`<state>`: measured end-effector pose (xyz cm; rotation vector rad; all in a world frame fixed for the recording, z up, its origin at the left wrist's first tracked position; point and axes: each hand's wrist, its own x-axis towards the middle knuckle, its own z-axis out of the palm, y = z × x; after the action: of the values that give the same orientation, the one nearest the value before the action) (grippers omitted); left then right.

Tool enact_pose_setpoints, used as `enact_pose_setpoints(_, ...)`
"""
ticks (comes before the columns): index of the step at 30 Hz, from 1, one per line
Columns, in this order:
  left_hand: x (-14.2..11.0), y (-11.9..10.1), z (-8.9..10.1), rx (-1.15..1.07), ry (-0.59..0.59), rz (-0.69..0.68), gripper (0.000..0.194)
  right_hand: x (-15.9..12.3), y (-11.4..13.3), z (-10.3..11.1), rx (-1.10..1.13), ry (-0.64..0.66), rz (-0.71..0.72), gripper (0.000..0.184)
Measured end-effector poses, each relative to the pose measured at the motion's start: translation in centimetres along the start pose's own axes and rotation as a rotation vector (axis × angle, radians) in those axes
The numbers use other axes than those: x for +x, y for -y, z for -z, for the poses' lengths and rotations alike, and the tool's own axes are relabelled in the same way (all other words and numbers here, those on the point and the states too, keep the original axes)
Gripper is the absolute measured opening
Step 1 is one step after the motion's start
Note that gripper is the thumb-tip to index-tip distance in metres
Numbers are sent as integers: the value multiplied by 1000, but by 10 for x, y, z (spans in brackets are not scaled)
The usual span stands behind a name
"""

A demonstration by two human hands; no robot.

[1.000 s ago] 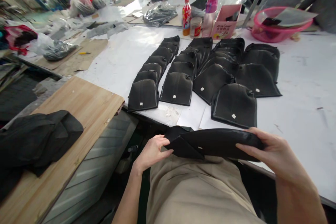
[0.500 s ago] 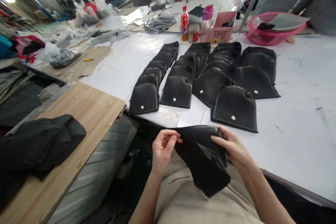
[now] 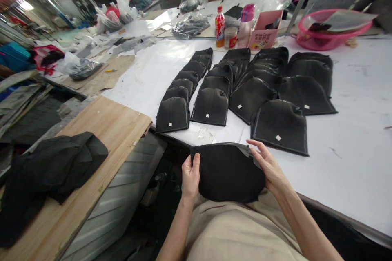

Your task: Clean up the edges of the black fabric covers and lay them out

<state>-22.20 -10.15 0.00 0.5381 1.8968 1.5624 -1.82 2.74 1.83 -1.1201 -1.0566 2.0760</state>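
Observation:
A black rounded fabric piece (image 3: 228,173) is spread flat over my lap at the table's near edge. My left hand (image 3: 190,175) grips its left edge, thumb on top. My right hand (image 3: 268,166) holds its right edge with fingers curled along the rim. Just beyond, several matching black pieces (image 3: 241,85) with small white tags lie in overlapping rows on the white table (image 3: 346,147).
A wooden board (image 3: 101,130) at the left carries a heap of black fabric (image 3: 52,167). At the table's far side stand a red bottle (image 3: 219,26), a jar, a pink box (image 3: 265,28) and a pink basin (image 3: 330,28). Plastic bags lie beyond.
The black piece was folded and hanging between my hands; now it is opened out flat on my lap, with my hands moved to its left and right edges.

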Motion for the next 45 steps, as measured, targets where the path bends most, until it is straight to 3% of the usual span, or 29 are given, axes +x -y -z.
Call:
enact_pose_setpoints(5, 2, 1, 6, 9, -23, 7, 41, -4, -7, 5, -198, 83, 234, 70)
enact_pose_setpoints(8, 0, 4, 8, 38, -19, -8, 42, -3, -12, -1, -358, -42, 296, 52)
enact_pose_setpoints(10, -2, 6, 8, 46, -15, -10, 42, -2, -15, -7, -344, -145, 340, 35)
enact_pose_setpoints(13, -4, 7, 10, 33, -10, 2, 42, -2, -14, -14, -283, -191, 381, 22)
enact_pose_setpoints(26, -11, 1, 6, -134, -30, 79, 37, -10, -8, -15, -293, -196, 270, 30)
enact_pose_setpoints(38, -12, 7, 9, 26, -57, -30, 37, -12, -6, -22, -340, -231, 255, 31)
enact_pose_setpoints(45, -11, 13, 10, -132, -67, 67, 33, -12, -4, -22, -423, -236, 289, 32)
